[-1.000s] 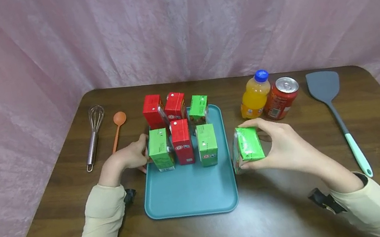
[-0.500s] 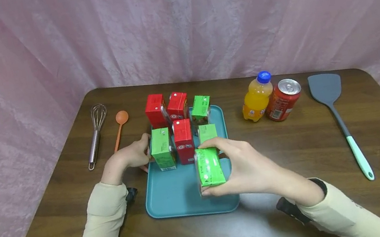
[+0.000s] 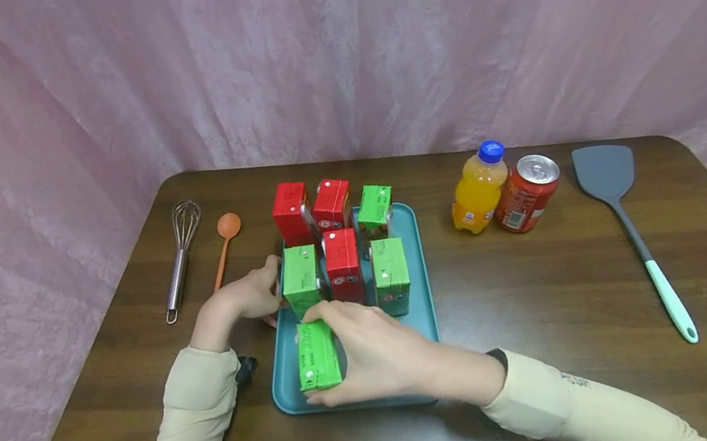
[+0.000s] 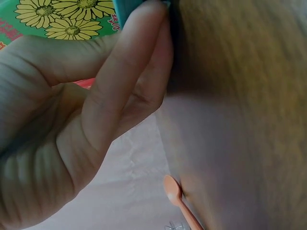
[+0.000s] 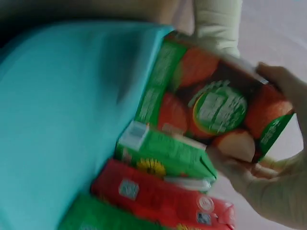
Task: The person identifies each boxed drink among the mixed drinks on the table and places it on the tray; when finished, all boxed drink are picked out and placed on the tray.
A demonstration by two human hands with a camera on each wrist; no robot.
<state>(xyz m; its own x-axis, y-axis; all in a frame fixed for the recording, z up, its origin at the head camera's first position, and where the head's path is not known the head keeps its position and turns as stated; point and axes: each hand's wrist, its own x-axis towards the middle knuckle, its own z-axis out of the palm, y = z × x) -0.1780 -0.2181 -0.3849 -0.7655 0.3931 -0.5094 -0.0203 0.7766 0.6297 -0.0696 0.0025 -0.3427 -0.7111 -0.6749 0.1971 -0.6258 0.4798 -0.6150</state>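
Note:
My right hand (image 3: pixel 378 349) grips a green-topped juice box (image 3: pixel 317 355) over the front left of the teal tray (image 3: pixel 419 284). Apples show on the box's side in the right wrist view; whether its base touches the tray, I cannot tell. At the tray's left rim, my left hand (image 3: pixel 252 292) pinches the edge between thumb and fingers, as the left wrist view shows. Behind the held box stand a green carton (image 3: pixel 301 276), a red carton (image 3: pixel 343 265) and another green carton (image 3: pixel 390 273). Farther back are two red cartons (image 3: pixel 291 215) and one green carton (image 3: pixel 374 205).
Left of the tray lie a whisk (image 3: pixel 180 257) and an orange spoon (image 3: pixel 228 226). To the right stand an orange drink bottle (image 3: pixel 477 192) and a red can (image 3: pixel 527 195). A grey spatula (image 3: pixel 607 174) lies at the far right. Pink cloth (image 3: pixel 324 46) hangs behind the table.
My right hand has carried the green-topped juice box leftward from beside the tray, across its front part to the front left. The left hand has stayed at the tray's rim.

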